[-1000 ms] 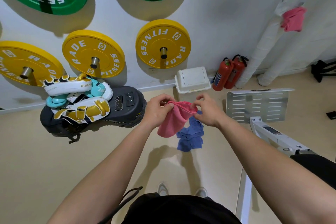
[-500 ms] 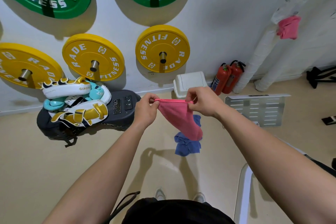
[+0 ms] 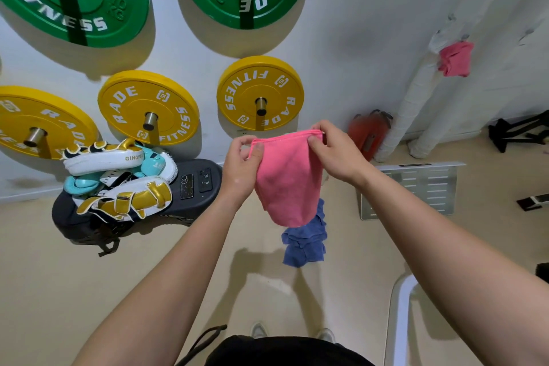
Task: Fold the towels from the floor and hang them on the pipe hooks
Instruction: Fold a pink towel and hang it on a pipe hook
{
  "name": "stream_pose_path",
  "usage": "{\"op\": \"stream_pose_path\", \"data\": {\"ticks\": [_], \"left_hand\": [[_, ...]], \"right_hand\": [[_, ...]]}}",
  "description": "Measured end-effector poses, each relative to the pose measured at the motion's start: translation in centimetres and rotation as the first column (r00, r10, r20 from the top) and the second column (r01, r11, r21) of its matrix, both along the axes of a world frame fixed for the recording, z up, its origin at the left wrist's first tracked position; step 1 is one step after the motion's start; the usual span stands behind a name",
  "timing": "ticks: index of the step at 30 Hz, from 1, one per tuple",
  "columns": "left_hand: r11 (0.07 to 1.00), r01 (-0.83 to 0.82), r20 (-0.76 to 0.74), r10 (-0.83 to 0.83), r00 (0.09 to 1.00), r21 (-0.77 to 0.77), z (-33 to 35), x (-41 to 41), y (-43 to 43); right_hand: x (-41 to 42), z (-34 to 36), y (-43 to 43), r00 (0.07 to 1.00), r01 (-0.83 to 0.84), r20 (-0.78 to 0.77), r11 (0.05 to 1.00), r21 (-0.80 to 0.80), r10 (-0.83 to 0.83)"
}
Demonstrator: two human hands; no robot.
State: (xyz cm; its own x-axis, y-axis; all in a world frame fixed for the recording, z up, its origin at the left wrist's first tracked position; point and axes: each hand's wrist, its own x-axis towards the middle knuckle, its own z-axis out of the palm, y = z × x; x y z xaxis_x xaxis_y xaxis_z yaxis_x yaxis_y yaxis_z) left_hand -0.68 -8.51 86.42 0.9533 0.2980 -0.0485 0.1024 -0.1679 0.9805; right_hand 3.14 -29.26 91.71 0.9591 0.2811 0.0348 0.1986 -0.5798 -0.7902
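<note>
Left hand and right hand each pinch a top corner of the pink towel, hanging mid-air above the blue towel. One loose pinch and the fold could fall open.

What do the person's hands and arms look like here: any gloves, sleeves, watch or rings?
Both the left hand and the right hand are bare: no gloves, rings or watch visible. The forearms are uncovered, with no sleeves in view. A dark garment shows at the bottom edge.
</note>
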Motion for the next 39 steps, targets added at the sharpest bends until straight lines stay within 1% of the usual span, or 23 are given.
{"op": "stream_pose_path", "data": {"ticks": [1,3,5,8,11,13,15,17,19,21,22,24,26,28,31,32,33,36,39], "left_hand": [[0.999,0.015,-0.052,-0.017,0.998,-0.039,-0.2,-0.2,-0.2],[0.990,0.117,-0.143,-0.127,0.982,-0.077,-1.3,-1.0,-0.7],[0.968,0.213,-0.161,-0.233,0.959,-0.134,-2.6,-2.1,-1.4],[0.970,0.180,-0.121,-0.201,0.972,-0.162,-3.3,-2.6,-1.7],[0.967,0.184,-0.102,-0.203,0.974,-0.174,-2.7,-2.4,-1.4],[0.974,0.204,-0.097,-0.214,0.972,-0.101,-2.2,-2.3,-1.1],[0.969,0.241,-0.064,-0.238,0.969,0.046,-1.5,-2.0,-0.7],[0.940,0.286,-0.021,-0.287,0.958,0.186,-0.9,-1.7,-0.6],[0.906,0.336,-0.014,-0.344,0.939,0.257,-0.3,-1.3,-0.5],[0.863,0.394,-0.014,-0.411,0.912,0.316,-0.2,-1.1,-0.4],[0.836,0.424,-0.011,-0.449,0.894,0.349,-0.1,-1.0,-0.4],[0.788,0.484,-0.011,-0.520,0.854,0.381,0.3,-1.0,-0.5],[0.748,0.542,-0.017,-0.581,0.814,0.382,0.8,-1.1,-0.7],[0.714,0.582,-0.041,-0.618,0.785,0.389,1.1,-1.2,-0.9],[0.680,0.625,-0.097,-0.643,0.759,0.385,1.0,-1.4,-0.9],[0.673,0.637,-0.115,-0.648,0.753,0.376,0.8,-1.4,-0.8],[0.664,0.645,-0.136,-0.649,0.748,0.379,0.7,-1.5,-0.8],[0.663,0.627,-0.180,-0.615,0.768,0.409,0.3,-2.0,-0.3],[0.679,0.593,-0.224,-0.556,0.801,0.433,-0.5,-2.3,0.3]], "right_hand": [[0.1,0.2,0.2,1.000,0.003,0.016,1.000,0.013,-0.004],[0.3,0.7,0.4,0.999,0.013,0.037,0.999,0.039,-0.015],[0.6,1.0,0.5,0.999,0.018,0.046,0.999,0.039,-0.019],[0.9,0.9,-0.2,0.998,0.039,0.058,0.999,0.003,-0.039],[1.0,0.1,-1.1,0.993,0.102,0.064,0.995,-0.005,-0.102],[1.1,-0.7,-1.7,0.986,0.163,0.043,0.986,-0.028,-0.161],[1.2,-1.4,-2.2,0.976,0.216,-0.036,0.976,-0.012,-0.216],[1.1,-2.0,-2.7,0.967,0.227,-0.123,0.974,0.004,-0.224],[1.1,-2.5,-3.1,0.967,0.169,-0.184,0.984,-0.052,-0.176],[1.0,-2.8,-3.3,0.960,0.075,-0.259,0.990,-0.123,-0.105],[1.0,-2.8,-3.3,0.956,0.018,-0.289,0.991,-0.134,-0.057],[0.7,-2.5,-2.6,0.956,-0.095,-0.286,0.990,-0.104,0.062],[0.7,-1.9,-1.5,0.956,-0.210,-0.228,0.974,-0.085,0.186],[0.9,-1.3,-0.4,0.920,-0.342,-0.242,0.934,-0.106,0.309],[1.0,-0.9,0.7,0.848,-0.502,-0.344,0.821,-0.273,0.404],[1.0,-1.0,0.8,0.837,-0.523,-0.363,0.795,-0.307,0.410],[1.0,-1.1,0.8,0.835,-0.525,-0.370,0.791,-0.315,0.407],[0.8,-1.7,0.5,0.846,-0.502,-0.359,0.818,-0.282,0.395],[0.9,-1.7,-0.1,0.841,-0.505,-0.382,0.809,-0.299,0.384]]}}
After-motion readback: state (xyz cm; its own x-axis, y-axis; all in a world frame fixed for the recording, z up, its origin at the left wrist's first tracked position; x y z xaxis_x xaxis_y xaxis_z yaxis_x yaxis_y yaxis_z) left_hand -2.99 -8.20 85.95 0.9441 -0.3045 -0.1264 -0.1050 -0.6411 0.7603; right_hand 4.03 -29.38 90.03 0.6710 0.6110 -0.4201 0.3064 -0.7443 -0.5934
